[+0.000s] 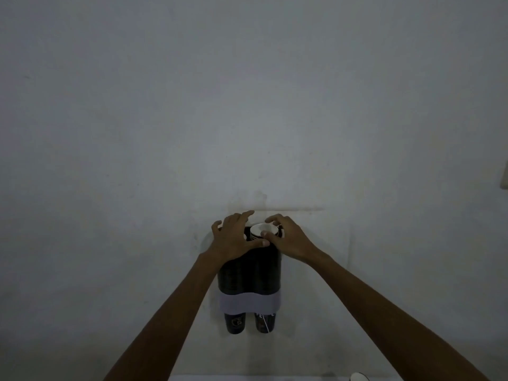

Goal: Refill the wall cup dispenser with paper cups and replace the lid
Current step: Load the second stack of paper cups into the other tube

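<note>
A dark two-tube cup dispenser [248, 273] hangs on the wall, with a grey band across its lower part. Two dark paper cups [234, 323] poke out below the band. A stack of cups with a white rim [259, 229] stands out of the top of the right tube. My right hand [288, 237] pinches that stack between thumb and fingers. My left hand [236, 237] lies over the top of the left tube with fingers spread, its thumb touching the right hand's thumb. No lid shows on the dispenser.
A pale bare wall [247, 105] fills the view. A light switch plate edge [504, 177] shows at the far right. A white surface [247, 378] and a white cup rim [360, 376] sit at the bottom edge.
</note>
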